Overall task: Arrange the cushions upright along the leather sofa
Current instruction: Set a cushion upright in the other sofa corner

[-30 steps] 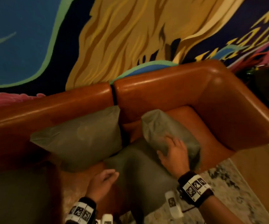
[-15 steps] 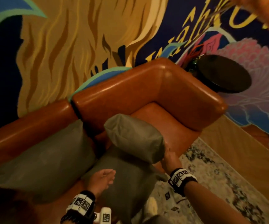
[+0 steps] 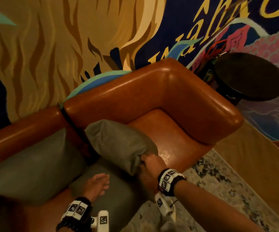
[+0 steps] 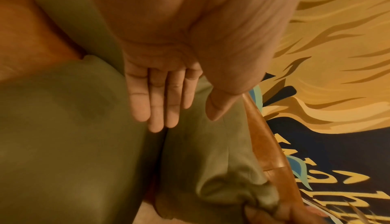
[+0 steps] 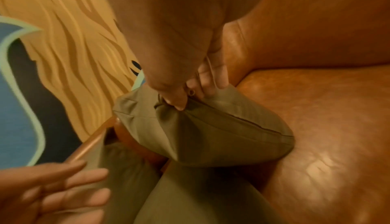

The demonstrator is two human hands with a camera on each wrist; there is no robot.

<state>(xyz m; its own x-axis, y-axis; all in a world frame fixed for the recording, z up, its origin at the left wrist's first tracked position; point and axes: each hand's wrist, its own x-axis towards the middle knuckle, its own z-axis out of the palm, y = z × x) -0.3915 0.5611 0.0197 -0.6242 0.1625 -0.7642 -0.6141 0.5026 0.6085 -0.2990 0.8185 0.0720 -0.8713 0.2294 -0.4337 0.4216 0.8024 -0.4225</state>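
Three olive-green cushions lie on the brown leather sofa [image 3: 177,91]. My right hand [image 3: 149,162] [image 5: 185,92] pinches the near corner of the raised cushion [image 3: 117,144] [image 5: 202,129], which hangs tilted above the seat. Under it a flat cushion [image 3: 115,195] [image 4: 63,144] lies at the seat's front edge. My left hand [image 3: 96,185] [image 4: 166,101] hovers over that flat cushion with straight fingers and holds nothing. Another cushion [image 3: 33,166] leans against the backrest at the left.
The bare sofa seat [image 3: 173,143] and the armrest [image 3: 219,111] are to the right. A dark round side table [image 3: 251,76] stands beyond the armrest. A patterned rug [image 3: 219,190] covers the floor in front; a painted mural wall [image 3: 68,47] rises behind.
My right hand slid from the top of the cushion to its near corner and took hold of it, lifting that end. The head view swung to the right. My left hand barely moved.
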